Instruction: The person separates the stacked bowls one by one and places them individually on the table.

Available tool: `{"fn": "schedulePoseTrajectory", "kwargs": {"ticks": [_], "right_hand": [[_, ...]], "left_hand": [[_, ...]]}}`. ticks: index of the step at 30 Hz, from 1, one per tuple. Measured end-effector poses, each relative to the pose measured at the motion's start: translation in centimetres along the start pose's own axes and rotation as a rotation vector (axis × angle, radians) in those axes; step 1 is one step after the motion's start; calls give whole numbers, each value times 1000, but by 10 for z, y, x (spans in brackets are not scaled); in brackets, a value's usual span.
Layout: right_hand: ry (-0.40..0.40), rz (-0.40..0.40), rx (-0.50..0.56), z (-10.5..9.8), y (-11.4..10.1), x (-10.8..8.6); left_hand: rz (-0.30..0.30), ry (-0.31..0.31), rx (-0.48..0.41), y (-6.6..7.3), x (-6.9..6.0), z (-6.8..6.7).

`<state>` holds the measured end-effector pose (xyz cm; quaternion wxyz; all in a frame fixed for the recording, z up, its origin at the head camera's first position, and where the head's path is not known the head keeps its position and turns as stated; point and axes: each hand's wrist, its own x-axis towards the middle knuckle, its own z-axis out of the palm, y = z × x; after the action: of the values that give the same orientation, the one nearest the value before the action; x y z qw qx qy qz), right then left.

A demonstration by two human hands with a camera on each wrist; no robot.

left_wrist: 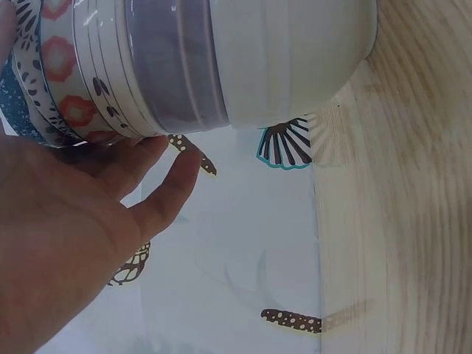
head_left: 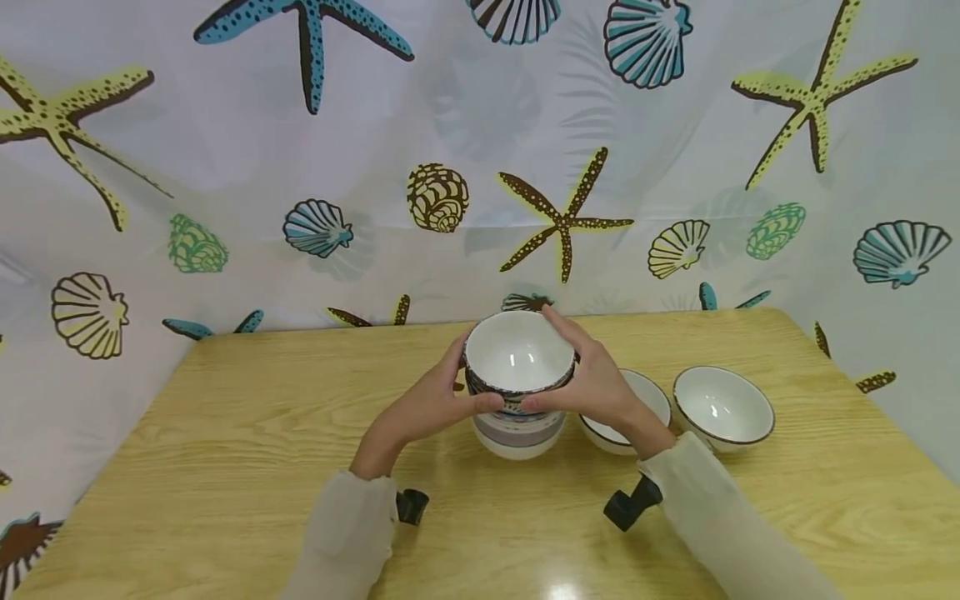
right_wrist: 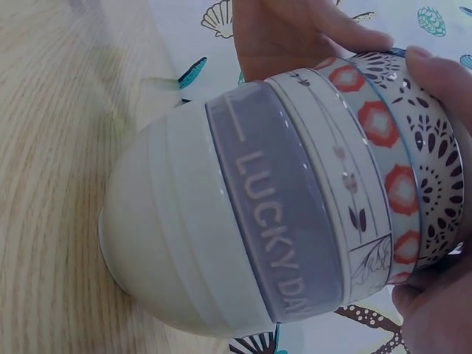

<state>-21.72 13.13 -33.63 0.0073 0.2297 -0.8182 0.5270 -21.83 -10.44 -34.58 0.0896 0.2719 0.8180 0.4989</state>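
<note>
A stack of several nested bowls is in the middle of the table, its white bottom bowl lowest. Above it sit a grey bowl lettered "LUCKY DAY", a bowl with thin lines and flowers, and a red-patterned bowl. Dark petal marks cover a bowl near the top. My left hand and right hand grip the top bowl from both sides, thumbs at the near side. How many upper bowls they hold, I cannot tell.
To the right of the stack, two white bowls with dark rims stand upright: one bowl partly behind my right hand, another bowl farther right. Behind the wooden table hangs a white cloth printed with shells and starfish.
</note>
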Motion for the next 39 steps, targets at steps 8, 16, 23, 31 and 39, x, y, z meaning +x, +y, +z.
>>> {"fn": "schedulePoseTrajectory", "kwargs": {"ticks": [8,16,23,31,39], "right_hand": [[34,-12,-11,0,-2,1],[85,-51,-15,-2,-2,-1],[109,-60,-12,-4,-1,-2],[123,-67,30,-7,-4,-1],[125,-70,146,-12,-9,-3]], "left_hand": [[3,-28,-12,-2,3,0],[93,-50,-26,-6,7,2],[15,-51,-8,-6,5,3],[-60,-64,-19,-8,2,2],[-84,-47,30,-8,-2,2]]}}
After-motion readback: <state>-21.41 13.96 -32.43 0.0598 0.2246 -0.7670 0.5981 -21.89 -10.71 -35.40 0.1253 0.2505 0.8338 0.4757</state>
